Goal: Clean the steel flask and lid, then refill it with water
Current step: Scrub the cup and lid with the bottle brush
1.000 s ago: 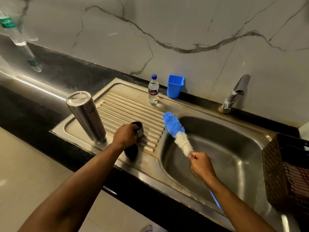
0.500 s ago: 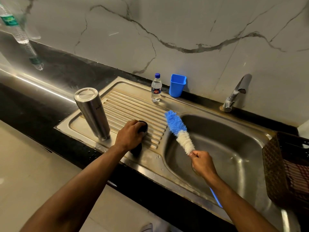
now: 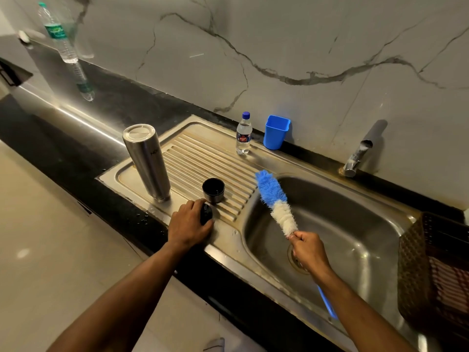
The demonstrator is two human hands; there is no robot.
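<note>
The steel flask [image 3: 147, 161] stands upside down at the left of the sink's ribbed drainboard [image 3: 203, 158]. A black-lined steel cup lid [image 3: 213, 190] sits open side up on the ribs just right of it. My left hand [image 3: 189, 224] grips a black inner cap [image 3: 206, 214] at the drainboard's front edge. My right hand [image 3: 308, 252] holds a blue and white bottle brush [image 3: 275, 201] by its stem over the sink basin [image 3: 342, 224], bristles pointing up and left, its blue handle running back under my forearm.
A small water bottle [image 3: 243, 134] and a blue plastic cup [image 3: 276, 132] stand at the back by the marble wall. The tap [image 3: 357, 154] is at the basin's back right. A woven basket [image 3: 436, 270] sits far right. A large plastic bottle [image 3: 59, 34] stands far left.
My left hand has let go of the cup lid, which now stands alone on the ribs, and has moved nearer to grip the black cap. The brush has hardly moved.
</note>
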